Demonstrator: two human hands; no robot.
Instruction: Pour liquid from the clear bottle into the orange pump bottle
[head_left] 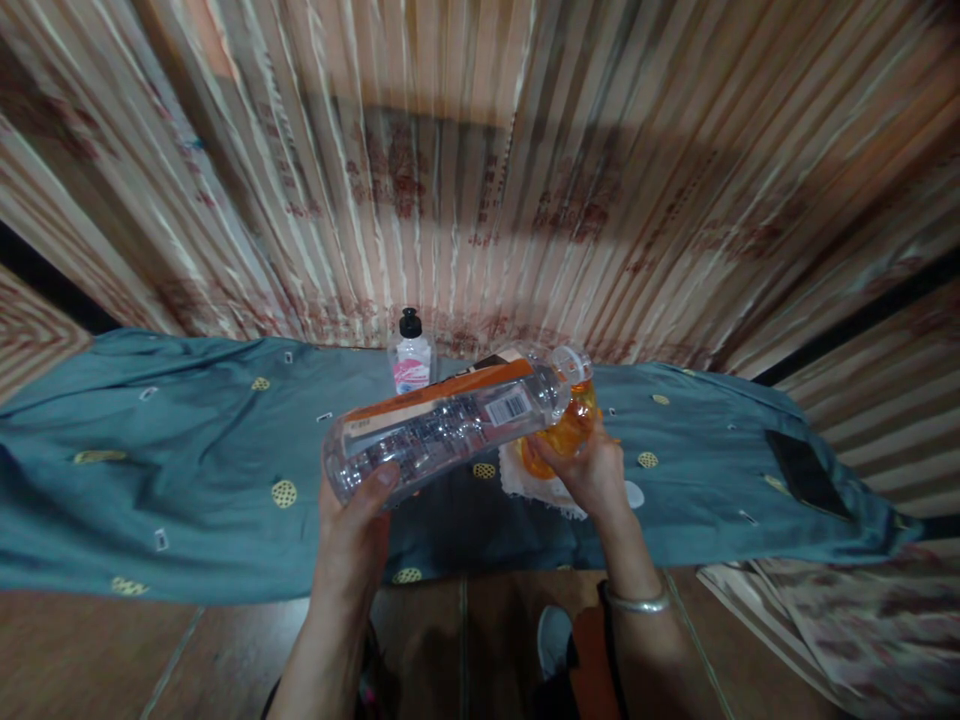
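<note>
In my left hand (pixel 356 500) is a large clear plastic bottle (pixel 442 420) with an orange label and a barcode. I hold it near its base, tilted almost level, with its mouth to the right. My right hand (pixel 592 470), below a silver bangle, is closed round a translucent orange bottle (pixel 574 415). The clear bottle's neck overlaps the top of the orange bottle; whether they touch I cannot tell. Under the orange bottle lies a white fringed cloth (pixel 517 482). A small white oval piece (pixel 634 494) shows beside my right wrist.
Behind the clear bottle stands a bottle (pixel 411 360) with a black cap and a pink-and-white label. A dark flat phone-like object (pixel 806 472) lies at the right of the teal cloth-covered table (pixel 217 440). Pleated patterned curtains (pixel 480 200) hang behind and at the sides.
</note>
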